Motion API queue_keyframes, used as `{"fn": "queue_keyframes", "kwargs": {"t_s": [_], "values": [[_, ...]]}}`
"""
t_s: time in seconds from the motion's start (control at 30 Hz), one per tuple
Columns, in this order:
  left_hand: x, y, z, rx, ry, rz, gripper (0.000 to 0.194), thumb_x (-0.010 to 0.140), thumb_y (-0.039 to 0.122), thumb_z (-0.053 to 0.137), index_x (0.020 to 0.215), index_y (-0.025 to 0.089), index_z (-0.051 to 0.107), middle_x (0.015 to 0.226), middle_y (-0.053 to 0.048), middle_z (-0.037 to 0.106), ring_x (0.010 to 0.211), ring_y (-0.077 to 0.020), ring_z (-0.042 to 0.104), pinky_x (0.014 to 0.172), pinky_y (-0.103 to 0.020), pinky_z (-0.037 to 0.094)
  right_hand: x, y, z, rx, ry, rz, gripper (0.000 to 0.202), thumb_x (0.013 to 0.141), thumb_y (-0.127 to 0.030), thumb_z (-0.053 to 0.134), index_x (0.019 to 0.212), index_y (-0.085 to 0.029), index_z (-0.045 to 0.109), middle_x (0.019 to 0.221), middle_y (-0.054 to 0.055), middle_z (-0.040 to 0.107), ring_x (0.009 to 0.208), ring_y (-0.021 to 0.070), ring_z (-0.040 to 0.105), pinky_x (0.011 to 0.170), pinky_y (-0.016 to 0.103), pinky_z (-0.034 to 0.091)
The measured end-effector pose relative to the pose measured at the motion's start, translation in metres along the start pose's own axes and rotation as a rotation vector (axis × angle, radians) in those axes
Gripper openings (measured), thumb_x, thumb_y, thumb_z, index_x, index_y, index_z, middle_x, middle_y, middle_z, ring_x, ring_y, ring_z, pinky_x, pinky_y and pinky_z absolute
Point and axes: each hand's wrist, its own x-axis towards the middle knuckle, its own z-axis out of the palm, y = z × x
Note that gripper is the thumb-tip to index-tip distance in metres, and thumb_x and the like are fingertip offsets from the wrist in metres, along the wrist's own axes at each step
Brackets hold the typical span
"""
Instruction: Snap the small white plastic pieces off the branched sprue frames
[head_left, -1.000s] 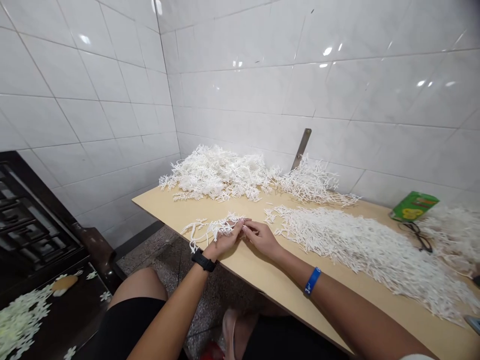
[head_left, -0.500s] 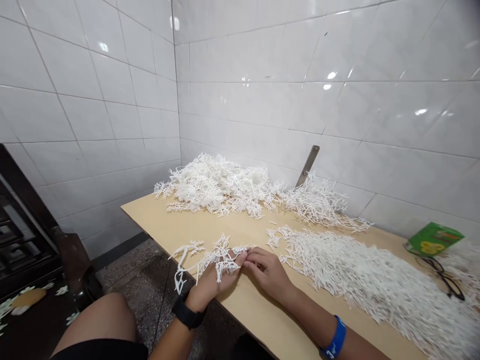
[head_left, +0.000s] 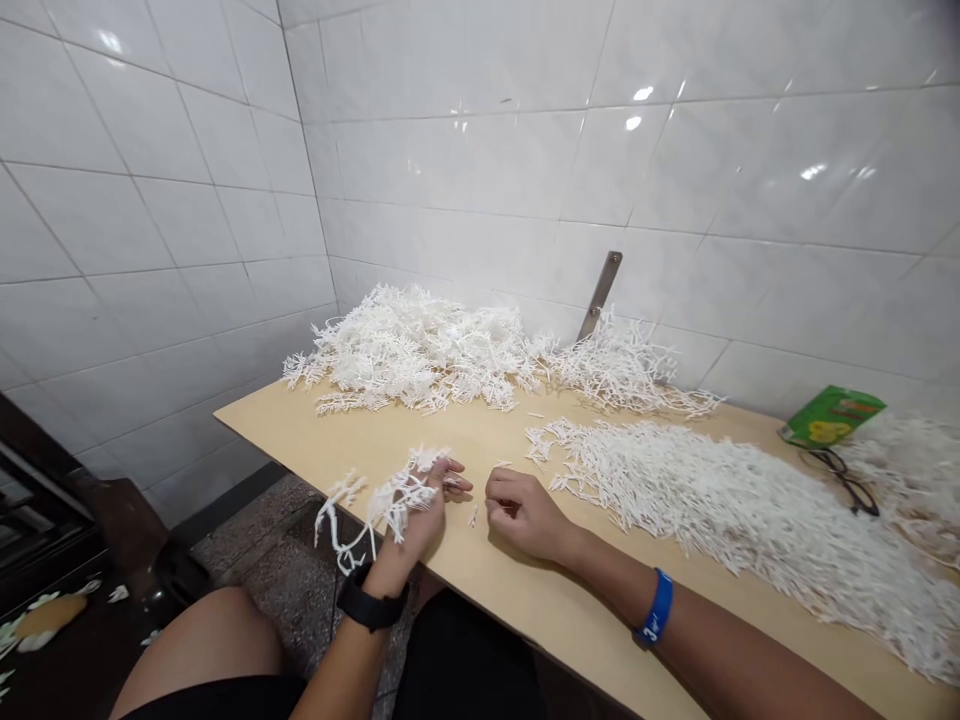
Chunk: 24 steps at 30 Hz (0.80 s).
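Note:
White branched plastic sprigs (head_left: 401, 500) lie over my left hand (head_left: 435, 505), which is closed round them near the front edge of the tan table (head_left: 292, 440). To its right, my right hand (head_left: 523, 508) rests on the tabletop with its fingers curled; whatever it may hold is hidden. The two hands are apart, with a few small white bits (head_left: 472, 517) on the table between them. A wide heap of short white pieces (head_left: 697, 495) spreads to the right of my right hand.
Behind the hands is a big pile of white branched sprigs (head_left: 420, 350), with a smaller bunch (head_left: 619, 365) beside it by a metal bracket (head_left: 600, 295). A green packet (head_left: 832, 417) and black glasses (head_left: 844, 480) lie at the right. A dark wooden chair (head_left: 127, 510) stands left.
My hands were touching and have moved apart. Small white bits now show between them. The camera view has shifted, so the wall and piles appear higher and further left.

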Motion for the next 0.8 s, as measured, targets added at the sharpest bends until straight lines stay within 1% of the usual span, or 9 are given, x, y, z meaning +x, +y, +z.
{"fn": "queue_keyframes", "kwargs": {"t_s": [0.13, 0.27, 0.4, 0.47, 0.53, 0.6, 0.67, 0.73, 0.8], "values": [[-0.001, 0.01, -0.003, -0.115, 0.004, -0.077, 0.052, 0.094, 0.056, 0.041, 0.097, 0.014, 0.072, 0.087, -0.012, 0.079, 0.083, -0.0246, 0.077, 0.085, -0.037, 0.058, 0.0, 0.009, -0.012, -0.107, 0.139, 0.108, 0.022, 0.089, -0.018, 0.046, 0.07, -0.019, 0.057, 0.071, 0.003, 0.057, 0.067, 0.0165, 0.052, 0.064, 0.03, 0.041], [-0.007, 0.012, -0.003, -0.181, 0.033, -0.113, 0.056, 0.088, 0.066, 0.048, 0.096, 0.016, 0.072, 0.094, -0.013, 0.079, 0.095, -0.0289, 0.074, 0.099, -0.044, 0.052, 0.004, 0.025, -0.026, -0.229, 0.303, 0.258, 0.019, 0.089, -0.016, 0.046, 0.084, -0.018, 0.064, 0.09, 0.009, 0.066, 0.09, 0.0246, 0.059, 0.085, 0.041, 0.045], [-0.008, 0.012, -0.001, -0.247, 0.062, -0.107, 0.06, 0.086, 0.068, 0.049, 0.104, 0.015, 0.07, 0.107, -0.016, 0.076, 0.105, -0.0296, 0.071, 0.102, -0.045, 0.049, 0.001, 0.006, -0.021, -0.078, 0.363, 0.26, 0.022, 0.087, -0.014, 0.046, 0.098, -0.019, 0.065, 0.109, 0.012, 0.065, 0.107, 0.0277, 0.059, 0.096, 0.047, 0.044], [-0.008, 0.011, -0.001, -0.25, 0.054, -0.112, 0.06, 0.087, 0.067, 0.048, 0.11, 0.016, 0.068, 0.117, -0.016, 0.073, 0.112, -0.0291, 0.068, 0.105, -0.045, 0.047, -0.003, -0.015, -0.009, 0.285, 0.229, 0.309, 0.02, 0.09, -0.02, 0.047, 0.1, -0.02, 0.065, 0.102, 0.01, 0.067, 0.089, 0.0229, 0.064, 0.08, 0.041, 0.053], [-0.008, 0.009, -0.003, -0.247, 0.06, -0.12, 0.059, 0.089, 0.067, 0.045, 0.113, 0.017, 0.067, 0.122, -0.015, 0.07, 0.118, -0.0281, 0.064, 0.108, -0.045, 0.044, -0.006, -0.033, 0.003, 0.767, -0.137, 0.46, 0.019, 0.091, -0.028, 0.05, 0.102, -0.02, 0.064, 0.095, 0.009, 0.068, 0.074, 0.0194, 0.067, 0.065, 0.036, 0.057], [-0.008, 0.007, -0.004, -0.251, 0.077, -0.117, 0.059, 0.09, 0.066, 0.043, 0.115, 0.018, 0.067, 0.123, -0.014, 0.07, 0.121, -0.0274, 0.062, 0.11, -0.045, 0.042, -0.005, -0.036, 0.008, 1.063, -0.315, 0.629, 0.024, 0.084, -0.027, 0.062, 0.107, -0.018, 0.062, 0.106, 0.011, 0.069, 0.083, 0.0189, 0.07, 0.076, 0.037, 0.059], [-0.008, 0.005, -0.004, -0.246, 0.083, -0.09, 0.058, 0.091, 0.064, 0.043, 0.115, 0.017, 0.067, 0.122, -0.014, 0.071, 0.121, -0.0272, 0.062, 0.11, -0.045, 0.042, 0.002, -0.024, 0.004, 1.119, -0.148, 0.751, 0.039, 0.079, -0.025, 0.069, 0.116, -0.019, 0.058, 0.123, 0.013, 0.064, 0.1, 0.0204, 0.07, 0.094, 0.039, 0.055], [-0.007, 0.004, -0.004, -0.219, 0.068, -0.061, 0.056, 0.091, 0.063, 0.045, 0.113, 0.017, 0.069, 0.121, -0.014, 0.071, 0.12, -0.0272, 0.063, 0.11, -0.045, 0.042, 0.01, -0.003, -0.007, 0.979, 0.218, 0.786, 0.044, 0.082, -0.029, 0.066, 0.123, -0.02, 0.054, 0.136, 0.015, 0.057, 0.113, 0.0227, 0.065, 0.103, 0.041, 0.05], [-0.008, 0.004, -0.003, -0.192, 0.054, -0.044, 0.055, 0.091, 0.062, 0.047, 0.112, 0.017, 0.07, 0.12, -0.014, 0.072, 0.118, -0.0271, 0.065, 0.11, -0.044, 0.043, 0.016, 0.016, -0.017, 0.792, 0.47, 0.79, 0.047, 0.083, -0.03, 0.061, 0.129, -0.023, 0.051, 0.149, 0.014, 0.045, 0.131, 0.0242, 0.052, 0.11, 0.041, 0.043]]}}
